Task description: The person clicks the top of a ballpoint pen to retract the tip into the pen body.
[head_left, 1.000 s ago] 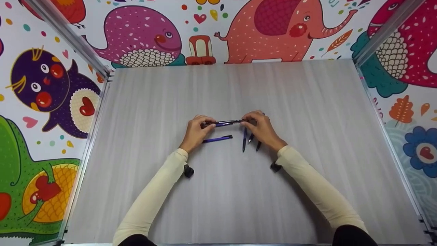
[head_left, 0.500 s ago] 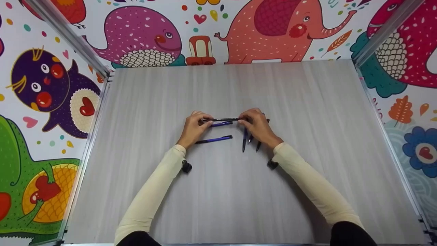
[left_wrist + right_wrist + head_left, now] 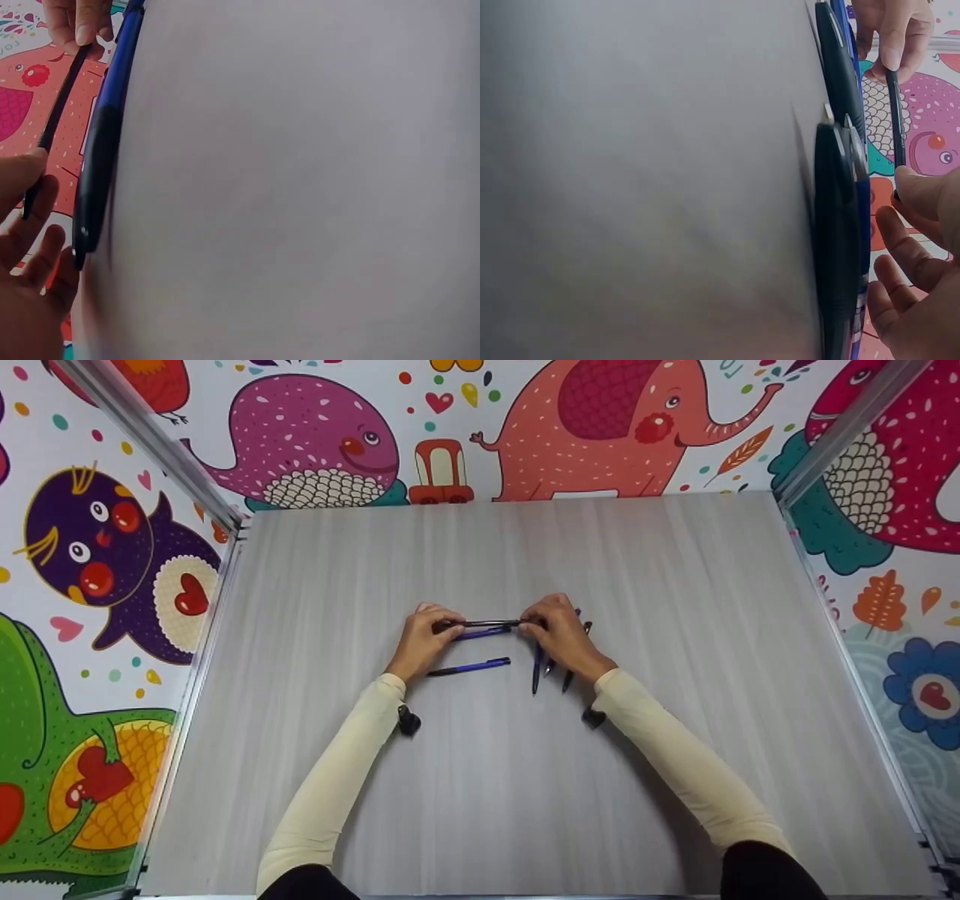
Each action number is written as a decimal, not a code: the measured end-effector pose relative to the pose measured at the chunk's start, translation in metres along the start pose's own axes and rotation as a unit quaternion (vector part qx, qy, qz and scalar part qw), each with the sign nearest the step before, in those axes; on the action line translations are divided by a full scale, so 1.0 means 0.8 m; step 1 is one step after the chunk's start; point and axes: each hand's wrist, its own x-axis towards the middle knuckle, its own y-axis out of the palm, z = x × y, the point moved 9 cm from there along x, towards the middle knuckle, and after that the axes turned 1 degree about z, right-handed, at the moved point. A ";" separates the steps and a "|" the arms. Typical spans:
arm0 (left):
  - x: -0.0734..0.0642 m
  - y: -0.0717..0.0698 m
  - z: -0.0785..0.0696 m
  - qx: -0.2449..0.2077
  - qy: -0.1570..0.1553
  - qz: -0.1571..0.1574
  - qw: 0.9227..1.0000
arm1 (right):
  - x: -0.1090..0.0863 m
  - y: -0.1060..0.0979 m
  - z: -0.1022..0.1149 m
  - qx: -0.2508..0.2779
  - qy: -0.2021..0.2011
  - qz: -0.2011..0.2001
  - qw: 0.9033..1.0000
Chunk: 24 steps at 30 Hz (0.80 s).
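A slim black pen (image 3: 491,623) spans the gap between both hands, level in the head view. My left hand (image 3: 426,637) pinches its left end between thumb and fingers, and my right hand (image 3: 562,636) pinches the right end. Just below it on the table lies a blue pen (image 3: 484,633) with a black grip, which shows large in the left wrist view. Another blue pen (image 3: 472,667) lies nearer the person, roughly parallel. Below my right hand several pens lie pointing toward the person, including a dark blue one (image 3: 536,671) and a black one (image 3: 836,217); the hand partly hides them.
The pens lie on a grey wood-grain table (image 3: 480,795). Metal frame posts (image 3: 142,442) and walls printed with cartoon animals bound its back and sides.
Both hands have shifted slightly left and away from the person with the black pen. It now appears farther from the blue pen below it, and more of the right-hand pens shows.
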 end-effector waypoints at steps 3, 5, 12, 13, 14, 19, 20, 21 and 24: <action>0.001 0.000 0.004 0.002 0.001 0.002 1.000 | 0.003 0.002 -0.003 -0.001 0.000 0.002 1.000; 0.003 0.000 0.005 0.006 0.010 0.004 1.000 | 0.005 0.004 -0.004 -0.004 -0.003 0.001 1.000; 0.008 -0.001 0.012 0.022 0.024 0.012 0.999 | 0.011 0.008 -0.008 -0.015 -0.004 -0.001 1.000; 0.008 -0.001 0.012 0.023 0.024 0.013 0.999 | 0.011 0.008 -0.008 -0.015 -0.004 -0.001 1.000; 0.009 -0.001 0.013 0.024 0.025 0.013 0.999 | 0.012 0.009 -0.008 -0.015 -0.004 -0.002 1.000; 0.011 -0.002 0.015 0.028 0.024 0.011 0.999 | 0.013 0.009 -0.009 -0.015 0.002 -0.001 1.000; 0.012 -0.002 0.015 0.031 0.024 0.011 0.999 | 0.014 0.009 -0.009 -0.016 0.003 -0.002 1.000; 0.012 -0.001 0.015 0.032 0.023 0.011 0.999 | 0.014 0.009 -0.009 -0.016 0.005 -0.001 1.000; 0.013 0.000 0.016 0.037 0.022 0.013 0.999 | 0.015 0.010 -0.010 -0.020 0.009 -0.001 1.000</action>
